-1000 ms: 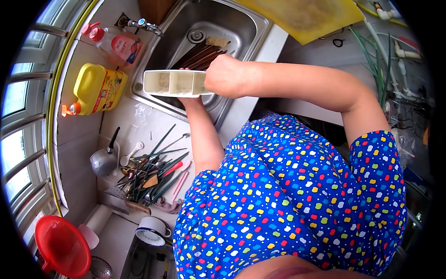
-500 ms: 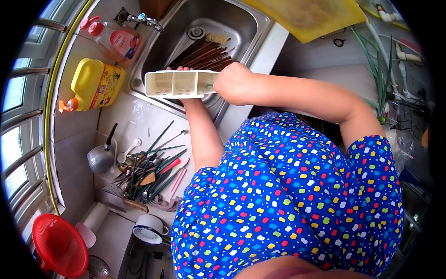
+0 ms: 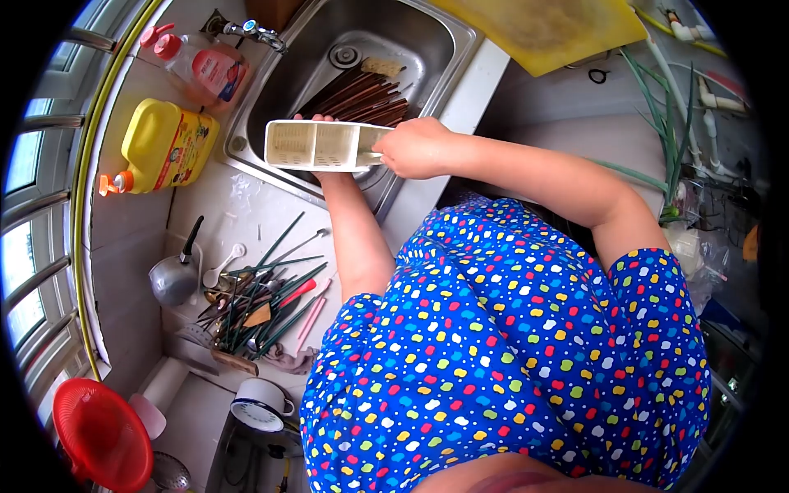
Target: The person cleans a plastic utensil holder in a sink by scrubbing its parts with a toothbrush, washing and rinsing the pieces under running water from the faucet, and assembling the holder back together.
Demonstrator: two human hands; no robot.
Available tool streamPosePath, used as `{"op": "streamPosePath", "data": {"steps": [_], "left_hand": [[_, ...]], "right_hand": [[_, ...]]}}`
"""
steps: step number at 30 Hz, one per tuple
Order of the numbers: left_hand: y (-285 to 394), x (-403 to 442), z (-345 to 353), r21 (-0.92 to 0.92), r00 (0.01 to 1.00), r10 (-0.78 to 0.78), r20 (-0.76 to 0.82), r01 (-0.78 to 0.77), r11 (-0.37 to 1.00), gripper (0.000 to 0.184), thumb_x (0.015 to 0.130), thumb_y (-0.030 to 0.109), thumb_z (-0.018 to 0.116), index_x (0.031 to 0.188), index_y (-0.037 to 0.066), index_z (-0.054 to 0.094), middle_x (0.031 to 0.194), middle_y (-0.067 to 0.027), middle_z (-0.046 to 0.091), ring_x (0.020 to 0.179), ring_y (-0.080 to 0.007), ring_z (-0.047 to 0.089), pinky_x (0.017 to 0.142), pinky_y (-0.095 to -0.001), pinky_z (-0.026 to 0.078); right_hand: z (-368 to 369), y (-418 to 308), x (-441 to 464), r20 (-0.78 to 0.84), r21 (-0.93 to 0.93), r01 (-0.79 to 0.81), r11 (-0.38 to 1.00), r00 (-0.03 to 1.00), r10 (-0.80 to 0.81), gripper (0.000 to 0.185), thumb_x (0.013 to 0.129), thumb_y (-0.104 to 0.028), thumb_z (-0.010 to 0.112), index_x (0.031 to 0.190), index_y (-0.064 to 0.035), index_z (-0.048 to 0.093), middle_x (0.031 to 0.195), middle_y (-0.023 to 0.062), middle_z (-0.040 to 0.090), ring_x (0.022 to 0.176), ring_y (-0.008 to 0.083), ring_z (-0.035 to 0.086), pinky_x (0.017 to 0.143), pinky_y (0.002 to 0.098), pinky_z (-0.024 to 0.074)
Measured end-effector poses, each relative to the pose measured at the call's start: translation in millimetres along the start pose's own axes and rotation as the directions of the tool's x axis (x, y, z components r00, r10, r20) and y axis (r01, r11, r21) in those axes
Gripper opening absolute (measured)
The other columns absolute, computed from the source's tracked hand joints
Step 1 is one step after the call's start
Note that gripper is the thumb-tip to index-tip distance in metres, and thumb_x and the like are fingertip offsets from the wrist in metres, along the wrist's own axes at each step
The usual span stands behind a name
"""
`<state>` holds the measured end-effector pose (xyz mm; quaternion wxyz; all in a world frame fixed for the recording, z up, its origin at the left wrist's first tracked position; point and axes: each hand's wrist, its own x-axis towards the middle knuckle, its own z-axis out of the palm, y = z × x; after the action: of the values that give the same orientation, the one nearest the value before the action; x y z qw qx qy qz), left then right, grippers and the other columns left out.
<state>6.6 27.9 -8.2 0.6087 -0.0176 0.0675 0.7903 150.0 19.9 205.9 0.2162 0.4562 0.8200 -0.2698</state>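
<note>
Over the sink [image 3: 427,62], the left hand [image 3: 334,178] grasps a white divided box [image 3: 335,146]; the right hand [image 3: 417,149] curls into its end, grip hidden

Left arm [image 3: 359,238] extended | right elbow [image 3: 629,209] bent | right hand [image 3: 415,148] curled

The sink [image 3: 423,51] lies ahead, with a bundle of sticks [image 3: 362,97] in it and a sponge [image 3: 382,66] between these and the drain [image 3: 345,56]. The holder [image 3: 312,148] is above the sink's near part. Left of the sink, on the worktop [image 3: 246,197], the bottle [image 3: 215,76] stands beyond the jug [image 3: 168,148]. Nearer lies the utensil heap [image 3: 267,308], a spoon [image 3: 223,264] at its left; the mug [image 3: 261,403] is nearer still, the strainer basket [image 3: 103,434] farther left.
</note>
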Motion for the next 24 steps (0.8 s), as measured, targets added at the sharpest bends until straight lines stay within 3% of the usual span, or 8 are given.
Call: {"op": "streamPosePath", "data": {"steps": [2, 6, 7, 11, 13, 16, 22, 24], "left_hand": [[-1.2, 1.7, -4.3, -0.017, 0.998, -0.039, 0.049, 0.040, 0.999, 0.039, 0.091, 0.040, 0.040, 0.119, 0.014, 0.049, 0.094, -0.0151, 0.056, 0.082, -0.0287, 0.055, 0.079, -0.0432, 0.046], [0.6, -1.5, 10.8, 0.124, 0.965, 0.024, -0.259, 0.008, 0.992, 0.040, 0.089, 0.044, 0.042, 0.116, 0.016, 0.053, 0.094, -0.0156, 0.056, 0.087, -0.0294, 0.053, 0.079, -0.0423, 0.046], [1.6, -0.9, -0.7, 0.107, 0.989, 0.018, -0.145, -0.002, 0.994, 0.040, 0.090, 0.042, 0.043, 0.118, 0.014, 0.052, 0.097, -0.0170, 0.056, 0.090, -0.0306, 0.053, 0.081, -0.0429, 0.046], [2.3, 3.2, -7.1, -0.106, 0.964, -0.037, 0.263, 0.067, 0.992, 0.044, 0.092, 0.041, 0.042, 0.123, 0.011, 0.047, 0.104, -0.0198, 0.057, 0.095, -0.0334, 0.055, 0.087, -0.0448, 0.045], [4.5, 2.4, -9.4, -0.077, 0.972, -0.026, 0.232, 0.045, 0.996, 0.045, 0.092, 0.041, 0.042, 0.124, 0.011, 0.047, 0.104, -0.0198, 0.057, 0.095, -0.0335, 0.055, 0.087, -0.0447, 0.045], [1.9, 2.1, -8.0, -0.075, 0.977, -0.006, 0.215, 0.023, 0.997, 0.046, 0.092, 0.042, 0.041, 0.126, 0.011, 0.045, 0.103, -0.0199, 0.057, 0.093, -0.0334, 0.056, 0.085, -0.0453, 0.046], [5.4, 5.4, -10.1, -0.027, 0.999, -0.030, 0.039, 0.031, 0.999, 0.042, 0.091, 0.042, 0.041, 0.121, 0.012, 0.048, 0.095, -0.0170, 0.058, 0.087, -0.0321, 0.057, 0.079, -0.0446, 0.048], [2.5, 5.1, -6.2, -0.088, 0.983, -0.057, 0.172, 0.073, 0.993, 0.042, 0.091, 0.043, 0.041, 0.120, 0.012, 0.048, 0.094, -0.0165, 0.058, 0.086, -0.0317, 0.057, 0.079, -0.0439, 0.048]], "right_hand": [[-2.6, -2.4, -2.5, 0.012, -0.063, 0.031, 0.998, 0.999, -0.030, 0.022, 0.081, -0.019, 0.049, 0.091, -0.0090, 0.066, 0.083, 0.0146, 0.066, 0.082, 0.0323, 0.064, 0.070, 0.0438, 0.0500], [-10.1, -3.9, -13.5, 0.123, -0.357, 0.091, 0.930, 0.991, -0.050, 0.020, 0.075, -0.015, 0.054, 0.086, -0.0066, 0.070, 0.086, 0.0119, 0.068, 0.083, 0.0268, 0.066, 0.069, 0.0386, 0.0512], [-7.9, -2.4, -13.4, 0.102, -0.395, 0.101, 0.913, 0.993, -0.066, 0.020, 0.075, -0.014, 0.054, 0.086, -0.0066, 0.070, 0.086, 0.0115, 0.068, 0.083, 0.0259, 0.066, 0.069, 0.0383, 0.0512], [-2.2, -2.4, -17.0, 0.108, -0.246, 0.065, 0.967, 0.993, -0.039, 0.020, 0.076, -0.014, 0.053, 0.084, -0.0054, 0.069, 0.085, 0.0130, 0.067, 0.082, 0.0278, 0.065, 0.069, 0.0396, 0.0512], [-4.0, 3.4, -18.9, 0.015, 0.105, 0.007, 0.994, 1.000, -0.008, 0.019, 0.075, -0.012, 0.052, 0.083, -0.0037, 0.068, 0.085, 0.0151, 0.067, 0.082, 0.0295, 0.065, 0.070, 0.0410, 0.0509], [-4.5, 5.9, -28.3, 0.035, 0.099, 0.056, 0.994, 0.998, -0.060, 0.029, 0.088, -0.021, 0.041, 0.107, -0.0071, 0.059, 0.089, 0.0145, 0.065, 0.084, 0.0323, 0.063, 0.073, 0.0452, 0.0489], [-9.5, -1.7, -35.0, 0.184, -0.231, 0.026, 0.973, 0.983, 0.018, 0.030, 0.089, -0.024, 0.041, 0.108, -0.0087, 0.059, 0.091, 0.0156, 0.064, 0.088, 0.0331, 0.061, 0.075, 0.0468, 0.0473], [-4.5, 3.0, -32.2, 0.135, -0.113, 0.020, 0.993, 0.991, -0.005, 0.030, 0.088, -0.023, 0.041, 0.108, -0.0075, 0.059, 0.088, 0.0156, 0.065, 0.086, 0.0332, 0.062, 0.073, 0.0466, 0.0477]]}}
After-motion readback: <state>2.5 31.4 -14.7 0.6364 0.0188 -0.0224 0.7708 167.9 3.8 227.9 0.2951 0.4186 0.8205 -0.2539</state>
